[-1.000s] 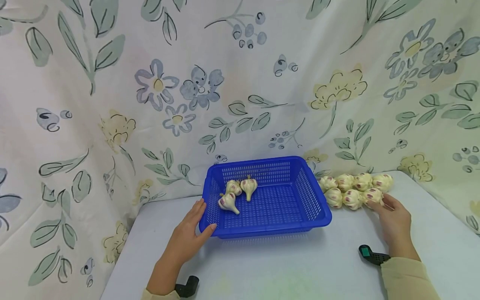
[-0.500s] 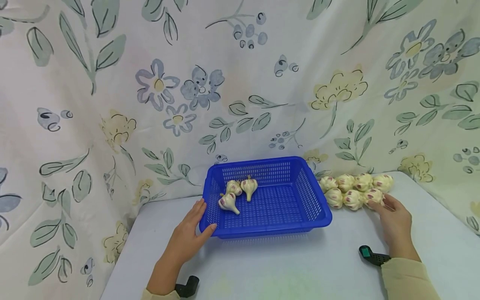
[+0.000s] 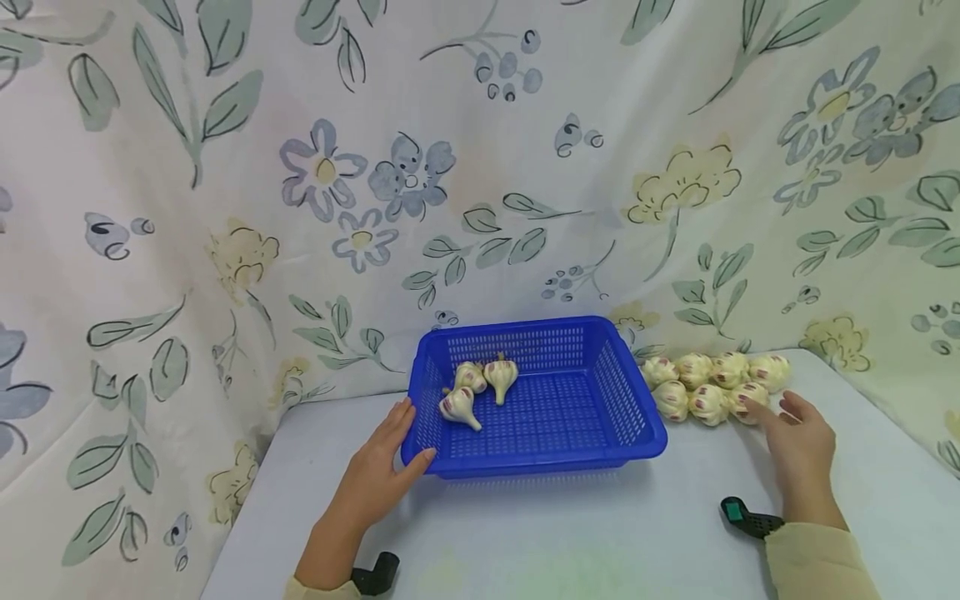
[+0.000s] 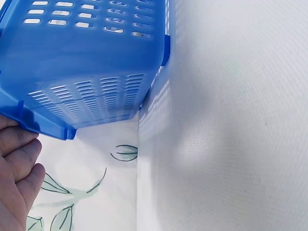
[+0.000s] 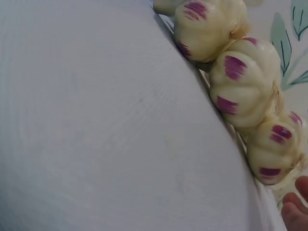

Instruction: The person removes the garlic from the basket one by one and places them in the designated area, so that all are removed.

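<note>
Setting out garlic in rows beside a blue basket (image 3: 558,408) seems to be the work, and the step in hand is probably letting go of the nearest front-row bulb (image 3: 746,398). Taking the basket's middle as the clock's centre, with twelve away from the person, seven bulbs stand at three o'clock on the white table (image 3: 570,533): four in the back row (image 3: 693,368), three in the front row. Inside the basket, three loose bulbs (image 3: 500,375) lie between nine and ten o'clock, the rest of its floor bare.

At four o'clock of that front-row end, the right hand (image 3: 804,442) has thumb and fingers apart, clamped on nothing; its wrist view shows a gap between fingertips and garlic. At eight o'clock of the basket, the left hand (image 3: 375,471) rests against the rim, fingers fairly straight along the outside and thumb spread apart toward the near edge, steadying it, I judge.

Next, the right hand would need to clear the row without nudging it, pass over the basket's three-o'clock wall and pinch a loose bulb. Front-row space remains at its three-o'clock end, one short of the back row.
</note>
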Motion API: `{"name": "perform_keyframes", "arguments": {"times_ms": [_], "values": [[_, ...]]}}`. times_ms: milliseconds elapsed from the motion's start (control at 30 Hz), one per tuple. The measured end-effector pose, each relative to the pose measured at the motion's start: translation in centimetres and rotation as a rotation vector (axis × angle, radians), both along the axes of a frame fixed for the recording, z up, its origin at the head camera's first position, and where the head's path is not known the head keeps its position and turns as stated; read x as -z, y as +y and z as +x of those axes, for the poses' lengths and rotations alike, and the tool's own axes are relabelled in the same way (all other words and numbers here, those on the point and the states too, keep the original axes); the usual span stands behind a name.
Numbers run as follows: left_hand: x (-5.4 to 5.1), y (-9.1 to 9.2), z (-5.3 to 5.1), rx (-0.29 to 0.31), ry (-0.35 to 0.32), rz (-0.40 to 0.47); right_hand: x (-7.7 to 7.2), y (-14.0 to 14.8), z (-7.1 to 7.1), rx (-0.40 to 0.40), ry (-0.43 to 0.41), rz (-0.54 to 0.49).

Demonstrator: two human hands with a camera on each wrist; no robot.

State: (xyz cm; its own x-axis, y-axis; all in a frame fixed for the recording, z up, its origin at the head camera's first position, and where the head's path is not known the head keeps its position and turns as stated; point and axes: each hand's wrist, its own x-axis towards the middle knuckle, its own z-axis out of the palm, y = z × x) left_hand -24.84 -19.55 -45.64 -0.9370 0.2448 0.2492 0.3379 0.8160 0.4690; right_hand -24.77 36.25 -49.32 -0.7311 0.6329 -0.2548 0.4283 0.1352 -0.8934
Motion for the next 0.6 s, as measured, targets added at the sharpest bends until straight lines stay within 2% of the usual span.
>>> {"name": "perform_keyframes", "arguments": {"times_ms": [133,267,433,600], "values": [[0.0,0.0,0.0,0.004,0.000,0.001,-1.1,-0.9,-0.1,0.031,0.052,0.114],[0.2,-0.1,-0.1,0.000,-0.002,-0.003,-2.4,-2.7,-0.2,0.004,0.114,0.210],[0.4,-0.2,-0.2,-0.001,0.007,0.001,-3.7,-6.4,-0.4,-0.109,0.273,0.328],[0.3,-0.1,-0.2,-0.001,0.003,-0.003,-4.9,-11.2,-0.4,-0.262,0.516,0.464]]}}
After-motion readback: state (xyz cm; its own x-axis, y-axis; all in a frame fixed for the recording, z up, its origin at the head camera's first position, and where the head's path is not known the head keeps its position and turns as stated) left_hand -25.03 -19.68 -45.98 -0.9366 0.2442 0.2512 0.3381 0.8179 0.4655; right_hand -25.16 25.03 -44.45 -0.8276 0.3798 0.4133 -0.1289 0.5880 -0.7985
